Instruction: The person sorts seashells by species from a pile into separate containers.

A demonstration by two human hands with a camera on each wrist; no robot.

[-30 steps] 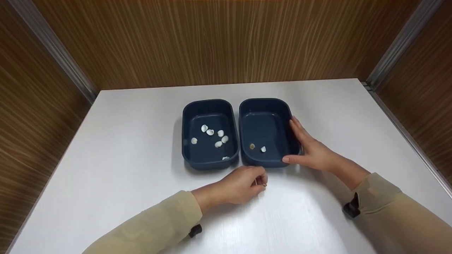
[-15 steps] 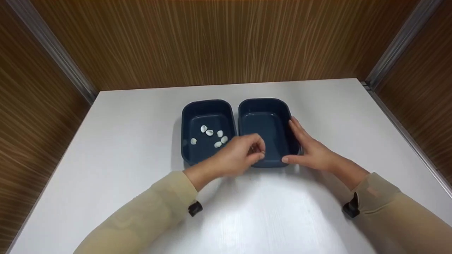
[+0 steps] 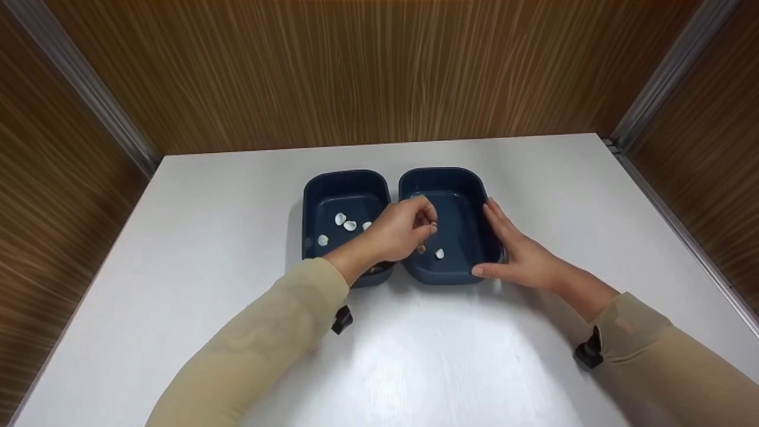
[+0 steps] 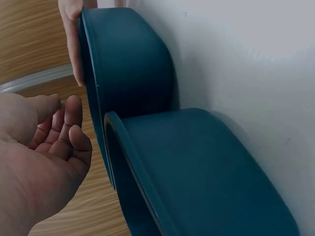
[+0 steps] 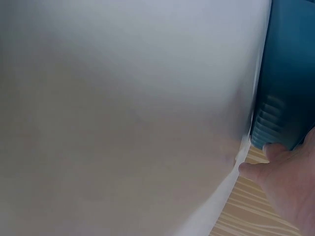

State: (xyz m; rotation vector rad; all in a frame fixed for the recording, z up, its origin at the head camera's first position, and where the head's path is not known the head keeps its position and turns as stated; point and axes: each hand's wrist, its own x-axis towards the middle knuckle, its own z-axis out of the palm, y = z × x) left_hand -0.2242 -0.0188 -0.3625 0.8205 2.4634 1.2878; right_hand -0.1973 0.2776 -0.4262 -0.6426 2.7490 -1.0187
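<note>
My left hand (image 3: 398, 230) hangs over the right dark-blue bin (image 3: 450, 276), thumb and fingertips pinching a small brownish shell (image 3: 434, 224). In the left wrist view the same hand (image 4: 47, 142) is seen beside the bin rims, the pinched piece mostly hidden. A white shell (image 3: 439, 254) and a brown shell (image 3: 421, 249) lie on that bin's floor. My right hand (image 3: 525, 255) rests against the right bin's near right corner, fingers fairly straight along the side, thumb at the front. The left bin (image 3: 305, 219) holds several white shells (image 3: 350, 226), some hidden under my left wrist.
Both bins stand side by side on a white table (image 3: 225, 225), a narrow gap between them. A wood-grain panel (image 3: 379, 71) rises behind, with further panels at left and right. The left forearm crosses the left bin's front part.
My left hand has risen from the table in front of the bins and moved forward over the right bin, still pinching the small shell. The right hand stays on the bin.
</note>
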